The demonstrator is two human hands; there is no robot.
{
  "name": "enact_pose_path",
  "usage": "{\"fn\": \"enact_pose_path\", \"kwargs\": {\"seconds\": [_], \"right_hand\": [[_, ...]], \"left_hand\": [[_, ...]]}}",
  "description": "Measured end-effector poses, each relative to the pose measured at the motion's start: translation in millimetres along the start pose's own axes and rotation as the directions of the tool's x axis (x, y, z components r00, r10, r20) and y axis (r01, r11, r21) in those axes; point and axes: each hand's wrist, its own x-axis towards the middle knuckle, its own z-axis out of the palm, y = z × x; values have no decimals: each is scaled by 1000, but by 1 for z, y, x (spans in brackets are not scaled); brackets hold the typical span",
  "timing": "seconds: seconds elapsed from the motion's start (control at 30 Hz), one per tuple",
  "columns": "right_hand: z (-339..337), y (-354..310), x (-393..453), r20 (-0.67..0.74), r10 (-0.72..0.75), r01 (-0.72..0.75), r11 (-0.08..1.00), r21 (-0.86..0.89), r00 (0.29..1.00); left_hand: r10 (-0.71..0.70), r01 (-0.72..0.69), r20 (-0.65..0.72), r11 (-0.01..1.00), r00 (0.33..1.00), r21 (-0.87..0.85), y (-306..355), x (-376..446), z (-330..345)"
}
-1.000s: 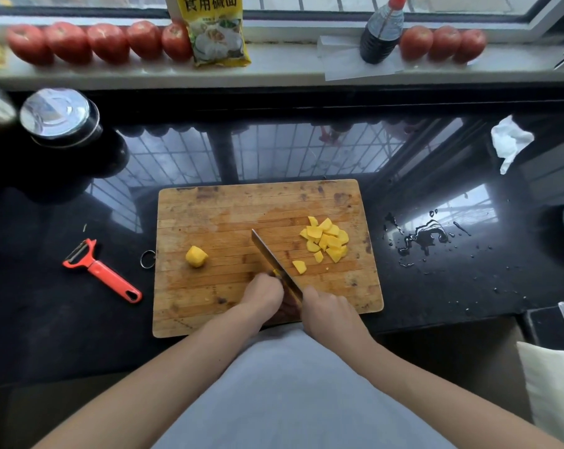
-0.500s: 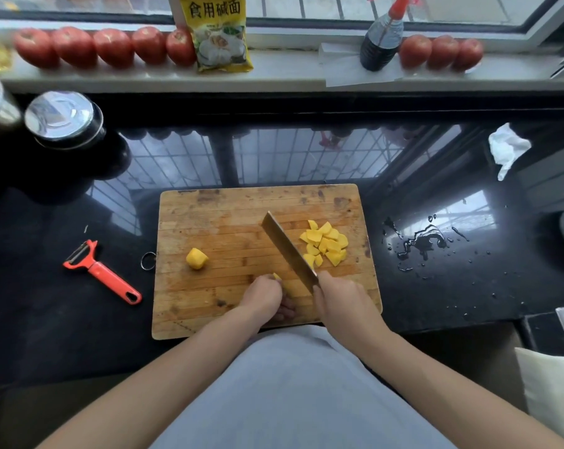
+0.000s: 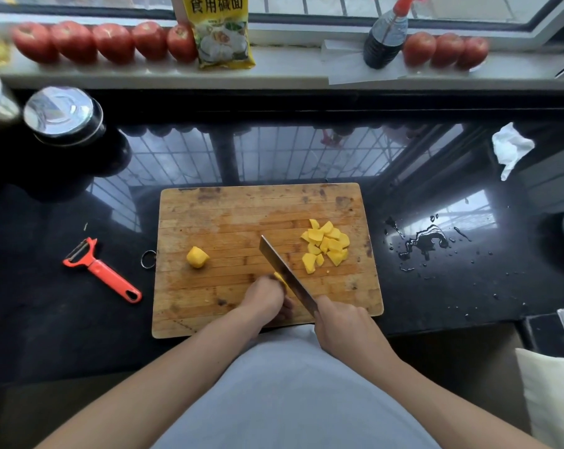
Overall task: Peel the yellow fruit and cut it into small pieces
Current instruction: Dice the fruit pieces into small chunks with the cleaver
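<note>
Eight tomatoes (image 3: pixel 112 42) line the sill; orange peeler (image 3: pixel 100 270) beside board (image 3: pixel 241 205).

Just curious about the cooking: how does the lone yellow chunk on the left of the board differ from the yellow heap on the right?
The lone chunk is one thick, rounded, uncut block; the heap is many small flat pieces. The lone chunk sits apart, while the heap's pieces overlap. Both are yellow, peeled, and lie on the wooden cutting board.

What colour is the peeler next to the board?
Orange-red peeler, metal blade, seen in the head view.
</note>
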Motion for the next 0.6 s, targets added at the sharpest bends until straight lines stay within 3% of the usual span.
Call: {"fn": "enact_pose_path", "kwargs": {"seconds": [0.4, 0.6], "right_hand": [[4, -1, 0, 6, -44, 44, 995, -89, 999], [4, -5, 9, -9, -37, 37, 998, -46, 999]], "left_hand": [[71, -71, 8, 997, 997, 39, -5, 3, 0], [114, -113, -9, 990, 993, 80, -7, 6, -1]]}}
